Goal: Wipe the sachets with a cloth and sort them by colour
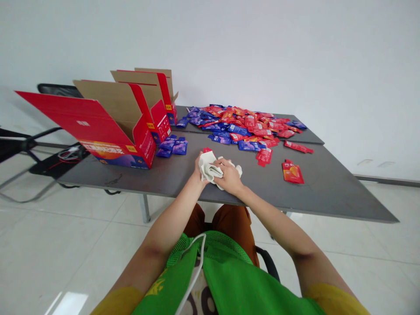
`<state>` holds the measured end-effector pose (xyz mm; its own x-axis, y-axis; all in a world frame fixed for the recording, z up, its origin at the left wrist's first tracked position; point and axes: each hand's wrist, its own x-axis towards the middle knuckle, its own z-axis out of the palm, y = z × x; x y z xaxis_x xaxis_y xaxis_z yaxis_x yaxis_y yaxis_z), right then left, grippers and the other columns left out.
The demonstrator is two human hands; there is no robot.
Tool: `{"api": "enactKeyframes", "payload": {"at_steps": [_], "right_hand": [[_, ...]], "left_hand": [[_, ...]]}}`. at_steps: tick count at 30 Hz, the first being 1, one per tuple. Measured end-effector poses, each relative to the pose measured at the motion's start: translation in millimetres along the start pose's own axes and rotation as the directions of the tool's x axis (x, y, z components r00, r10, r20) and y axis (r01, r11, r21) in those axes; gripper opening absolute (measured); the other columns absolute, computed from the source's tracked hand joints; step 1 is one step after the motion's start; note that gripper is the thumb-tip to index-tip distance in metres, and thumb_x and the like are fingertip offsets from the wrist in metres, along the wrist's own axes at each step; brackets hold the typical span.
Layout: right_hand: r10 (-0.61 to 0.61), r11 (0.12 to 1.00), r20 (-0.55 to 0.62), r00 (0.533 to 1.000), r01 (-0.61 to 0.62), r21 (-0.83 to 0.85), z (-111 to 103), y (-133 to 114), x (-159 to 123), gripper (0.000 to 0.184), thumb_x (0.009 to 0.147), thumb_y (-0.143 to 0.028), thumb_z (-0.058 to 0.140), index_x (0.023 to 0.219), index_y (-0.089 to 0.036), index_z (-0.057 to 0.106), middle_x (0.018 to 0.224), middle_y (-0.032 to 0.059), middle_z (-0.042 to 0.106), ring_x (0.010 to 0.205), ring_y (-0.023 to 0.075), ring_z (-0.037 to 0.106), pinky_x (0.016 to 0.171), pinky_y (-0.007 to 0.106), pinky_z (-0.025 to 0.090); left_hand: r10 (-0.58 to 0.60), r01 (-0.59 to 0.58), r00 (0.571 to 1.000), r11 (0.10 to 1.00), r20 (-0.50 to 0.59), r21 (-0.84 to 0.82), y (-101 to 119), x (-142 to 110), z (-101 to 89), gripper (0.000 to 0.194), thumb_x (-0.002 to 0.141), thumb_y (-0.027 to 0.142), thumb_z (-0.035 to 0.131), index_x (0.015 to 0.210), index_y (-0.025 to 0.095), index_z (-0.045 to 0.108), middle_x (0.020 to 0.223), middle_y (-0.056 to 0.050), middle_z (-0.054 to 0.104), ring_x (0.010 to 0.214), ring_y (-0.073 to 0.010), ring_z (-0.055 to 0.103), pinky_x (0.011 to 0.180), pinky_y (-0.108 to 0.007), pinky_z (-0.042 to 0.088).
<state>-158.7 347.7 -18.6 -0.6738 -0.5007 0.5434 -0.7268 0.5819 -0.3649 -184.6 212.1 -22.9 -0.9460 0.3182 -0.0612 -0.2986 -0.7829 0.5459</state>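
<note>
My left hand (199, 168) and my right hand (230, 176) press together on a crumpled white cloth (210, 167) at the near edge of the grey table (328, 194). A small red packet (207, 150) lies just beyond the cloth, partly hidden by it. Farther on spreads a large heap of red and blue sachets (243, 124). Loose red sachets (292, 173) lie to the right of my hands, and a small group of blue sachets (172, 147) lies to their left.
Several open red cardboard boxes (114, 127) stand with their flaps up along the table's left side. A black folding chair (59, 89) stands behind them, with a dark bag and cables (62, 159) on it. A white wall rises behind the table, and the floor is pale tile.
</note>
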Motion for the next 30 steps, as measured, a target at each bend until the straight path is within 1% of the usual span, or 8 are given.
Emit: {"api": "enactKeyframes", "payload": {"at_steps": [2,6,11,14,17,22,26,30], "right_hand": [[0.040,0.999,-0.063,0.997,-0.040,-0.006,2.9,-1.8,-1.7,0.036,0.082,-0.030,0.063,0.117,-0.023,0.068,0.112,0.0047,0.064,0.101,0.0202,0.061,0.089,0.030,0.045],[0.117,0.991,-0.159,0.980,-0.126,-0.045,-5.9,-1.9,9.1,0.034,0.086,-0.039,0.059,0.114,-0.024,0.070,0.107,0.0050,0.065,0.096,0.0201,0.063,0.085,0.029,0.047],[0.270,0.914,-0.302,0.914,-0.342,-0.219,-30.5,8.8,31.5,0.043,0.089,-0.051,0.053,0.117,-0.023,0.068,0.113,0.0095,0.064,0.094,0.0240,0.064,0.078,0.031,0.048],[0.382,0.837,-0.297,0.875,-0.464,-0.291,-38.4,22.8,39.4,0.044,0.090,-0.054,0.050,0.114,-0.022,0.069,0.107,0.0114,0.065,0.091,0.0254,0.065,0.076,0.032,0.049],[0.442,0.787,-0.245,0.863,-0.504,-0.357,-37.9,32.6,38.1,0.041,0.090,-0.052,0.051,0.115,-0.024,0.068,0.109,0.0117,0.064,0.093,0.0255,0.065,0.076,0.033,0.049],[0.445,0.780,-0.090,0.891,-0.435,-0.450,-32.0,22.5,28.0,0.034,0.089,-0.049,0.055,0.112,-0.028,0.070,0.108,0.0095,0.064,0.093,0.0245,0.065,0.077,0.033,0.049],[0.329,0.832,0.070,0.942,-0.254,-0.493,-35.9,1.3,21.0,0.027,0.087,-0.038,0.059,0.108,-0.030,0.072,0.110,0.0080,0.064,0.091,0.0222,0.065,0.075,0.030,0.049],[0.232,0.843,0.166,0.958,-0.113,-0.526,-39.9,-21.3,12.0,0.024,0.086,-0.033,0.059,0.105,-0.027,0.073,0.112,0.0094,0.063,0.093,0.0224,0.062,0.075,0.029,0.049]], "left_hand": [[0.016,-0.015,0.998,1.000,0.064,-0.023,-3.4,-0.9,1.8,0.054,0.093,0.051,0.030,0.087,0.011,0.066,0.080,-0.014,0.070,0.088,-0.0287,0.067,0.082,-0.040,0.052],[-0.145,0.146,0.980,0.989,0.136,-0.004,-3.2,-9.0,5.2,0.040,0.090,0.043,0.040,0.098,0.015,0.066,0.092,-0.013,0.072,0.099,-0.0298,0.066,0.091,-0.047,0.049],[-0.369,0.378,0.885,0.925,0.286,0.022,-0.6,-22.7,6.9,0.049,0.083,0.055,0.050,0.108,0.015,0.063,0.094,-0.014,0.072,0.107,-0.0372,0.062,0.096,-0.069,0.037],[-0.432,0.440,0.852,0.897,0.295,0.042,-3.0,-23.0,8.5,0.054,0.084,0.057,0.050,0.112,0.012,0.061,0.102,-0.019,0.070,0.113,-0.0409,0.060,0.096,-0.071,0.036],[-0.428,0.431,0.876,0.902,0.223,0.038,-5.0,-15.6,7.9,0.049,0.087,0.045,0.048,0.118,0.009,0.058,0.109,-0.023,0.068,0.112,-0.0400,0.061,0.095,-0.066,0.042],[-0.295,0.295,0.955,0.955,-0.020,-0.024,-6.5,-0.7,8.7,0.037,0.088,0.029,0.042,0.114,0.009,0.060,0.098,-0.020,0.071,0.097,-0.0346,0.069,0.087,-0.059,0.050],[-0.255,0.255,0.966,0.967,-0.029,0.003,-5.4,5.7,10.2,0.032,0.088,0.034,0.044,0.101,0.014,0.065,0.085,-0.014,0.073,0.084,-0.0301,0.071,0.077,-0.052,0.056],[-0.283,0.288,0.955,0.956,-0.088,0.058,0.4,11.7,2.5,0.027,0.086,0.035,0.050,0.088,0.014,0.067,0.072,-0.010,0.070,0.074,-0.0282,0.069,0.065,-0.043,0.057]]}}
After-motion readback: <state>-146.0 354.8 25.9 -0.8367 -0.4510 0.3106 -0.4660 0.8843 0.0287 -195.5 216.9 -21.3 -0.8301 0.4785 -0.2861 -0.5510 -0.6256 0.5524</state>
